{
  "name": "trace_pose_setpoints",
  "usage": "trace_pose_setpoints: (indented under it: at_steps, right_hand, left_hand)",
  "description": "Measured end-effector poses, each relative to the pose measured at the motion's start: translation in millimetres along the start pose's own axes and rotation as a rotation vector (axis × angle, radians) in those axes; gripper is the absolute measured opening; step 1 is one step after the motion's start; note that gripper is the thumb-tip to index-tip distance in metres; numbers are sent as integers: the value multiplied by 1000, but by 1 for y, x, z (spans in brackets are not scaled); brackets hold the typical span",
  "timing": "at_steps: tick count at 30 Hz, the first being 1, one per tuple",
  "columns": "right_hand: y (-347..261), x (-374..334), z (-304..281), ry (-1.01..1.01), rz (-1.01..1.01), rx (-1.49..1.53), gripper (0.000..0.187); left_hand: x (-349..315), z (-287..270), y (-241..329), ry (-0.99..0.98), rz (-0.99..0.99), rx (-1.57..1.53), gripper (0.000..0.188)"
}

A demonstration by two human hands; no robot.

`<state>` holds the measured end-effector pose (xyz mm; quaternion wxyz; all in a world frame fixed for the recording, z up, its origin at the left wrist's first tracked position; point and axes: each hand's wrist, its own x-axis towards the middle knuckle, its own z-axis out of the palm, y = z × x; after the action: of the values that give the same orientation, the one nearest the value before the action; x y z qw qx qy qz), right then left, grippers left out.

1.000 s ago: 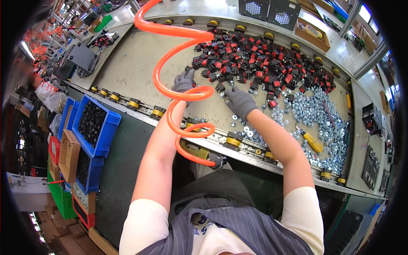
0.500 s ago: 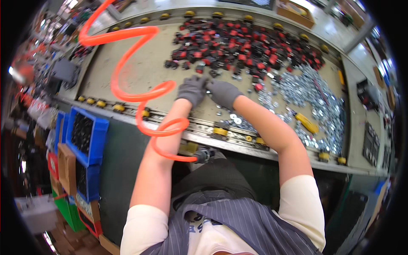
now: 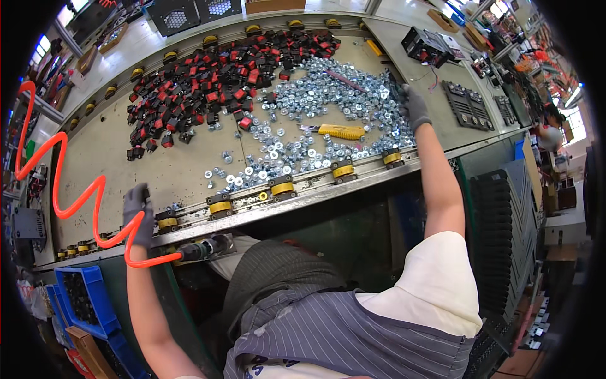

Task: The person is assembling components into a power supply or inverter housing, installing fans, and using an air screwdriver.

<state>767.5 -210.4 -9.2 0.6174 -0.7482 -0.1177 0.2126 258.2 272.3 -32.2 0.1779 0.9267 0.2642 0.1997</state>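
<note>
My gloved left hand point(image 3: 137, 215) is over the tray's near rail, behind a coil of orange air hose point(image 3: 100, 183). Its fingers are bent around something small and dark at the fingertips, too blurred to name. My gloved right hand point(image 3: 416, 108) reaches to the right end of the work tray point(image 3: 95, 170), beside the heap of silver screws point(image 3: 341, 98). Its fingertips are smeared and partly hidden, with a dark patch by them. Many small black-and-red parts point(image 3: 208, 82), like switches, lie heaped at the back left. Amid the screws lies a yellow-handled cutter knife point(image 3: 341, 131).
Yellow rollers point(image 3: 282, 186) line the tray's rails. An air tool point(image 3: 205, 248) hangs on the hose near my lap. To the right are a black slotted panel point(image 3: 467, 104) and a boxy metal unit point(image 3: 429, 47). Blue bins point(image 3: 104, 303) stand lower left.
My hands were together over the middle of the tray. Now they are far apart, the left by the near rail, the right at the far right. The view has turned right.
</note>
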Motion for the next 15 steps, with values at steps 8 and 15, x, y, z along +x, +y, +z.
trace_pose_setpoints:
  at_steps: [8, 15]
  right_hand:
    - [19, -40, -54, 503, 6, -1528, 22]
    - [22, -44, -15, 505, -35, -1549, 16]
  left_hand:
    - [-136, -85, -43, 195, -407, 196, 36]
    - [-200, -83, -40, 400, -432, 318, 40]
